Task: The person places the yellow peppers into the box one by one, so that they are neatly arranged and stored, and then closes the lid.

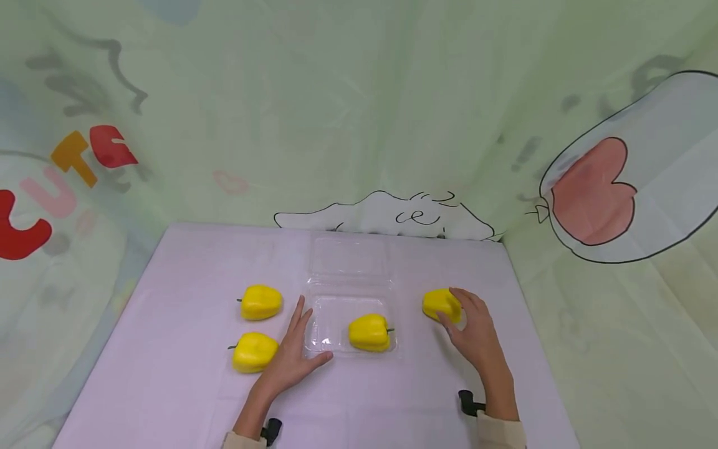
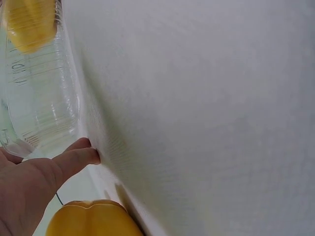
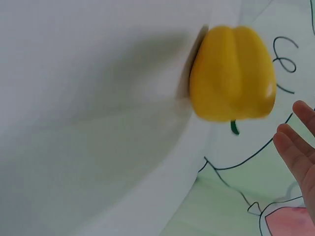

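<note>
An open clear plastic clamshell container (image 1: 331,308) lies at the middle of the table. In its tray, toward the right, rests one yellow bell pepper (image 1: 368,333). My left hand (image 1: 288,363) is at the tray's left side, fingers straight and thumb spread along the near edge; the left wrist view has its fingertips close to the container wall (image 2: 42,98). Over another yellow bell pepper (image 1: 437,304), right of the container, my right hand (image 1: 477,333) reaches with fingers spread. In the right wrist view, a gap shows between these fingers (image 3: 295,147) and the pepper (image 3: 231,73).
Two more yellow bell peppers lie left of the container, an upper one (image 1: 261,302) and a lower one (image 1: 253,352) beside my left wrist. The container's lid (image 1: 349,257) is folded back toward the far edge. A printed curtain (image 1: 336,112) surrounds the pale table (image 1: 191,349).
</note>
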Demonstrator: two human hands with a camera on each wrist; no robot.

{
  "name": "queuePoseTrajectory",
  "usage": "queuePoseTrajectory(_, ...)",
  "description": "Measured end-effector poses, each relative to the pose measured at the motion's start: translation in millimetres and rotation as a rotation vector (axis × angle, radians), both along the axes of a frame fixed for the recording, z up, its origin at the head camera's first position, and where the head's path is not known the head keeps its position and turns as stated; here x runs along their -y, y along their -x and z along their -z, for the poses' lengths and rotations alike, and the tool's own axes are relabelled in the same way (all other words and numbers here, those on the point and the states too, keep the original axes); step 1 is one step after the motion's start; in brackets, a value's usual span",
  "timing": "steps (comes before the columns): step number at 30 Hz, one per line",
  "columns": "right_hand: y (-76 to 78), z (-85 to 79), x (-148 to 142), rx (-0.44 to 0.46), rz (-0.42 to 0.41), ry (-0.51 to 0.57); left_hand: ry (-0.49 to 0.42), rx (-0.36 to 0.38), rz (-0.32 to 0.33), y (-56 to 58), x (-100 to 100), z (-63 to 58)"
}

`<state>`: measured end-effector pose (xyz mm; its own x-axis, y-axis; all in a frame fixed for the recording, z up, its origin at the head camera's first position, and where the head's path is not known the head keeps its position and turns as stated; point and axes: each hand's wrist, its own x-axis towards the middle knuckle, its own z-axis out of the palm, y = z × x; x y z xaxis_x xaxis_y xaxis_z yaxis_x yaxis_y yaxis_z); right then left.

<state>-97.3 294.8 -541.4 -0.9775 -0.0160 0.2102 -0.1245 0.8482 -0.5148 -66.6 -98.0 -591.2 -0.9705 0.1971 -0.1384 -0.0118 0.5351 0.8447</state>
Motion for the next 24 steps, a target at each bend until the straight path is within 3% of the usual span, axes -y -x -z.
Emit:
queuePoseTrajectory(10, 9.3, 10.4, -27.7, 0.101, 0.053, 0.013, 0.008, 0.007, 0.005, 0.7, 1.0, -2.2)
queuePoseTrajectory(16, 12.5, 21.8, -30.7, 0.189, 0.059, 0.034, 0.001, 0.006, 0.008, 1.0, 0.9, -2.4)
queuePoseTrajectory(24, 14.1, 36.4, -28.3, 0.227, 0.069, 0.114, -0.003, 0.006, 0.005, 1.3, 0.9, -1.6)
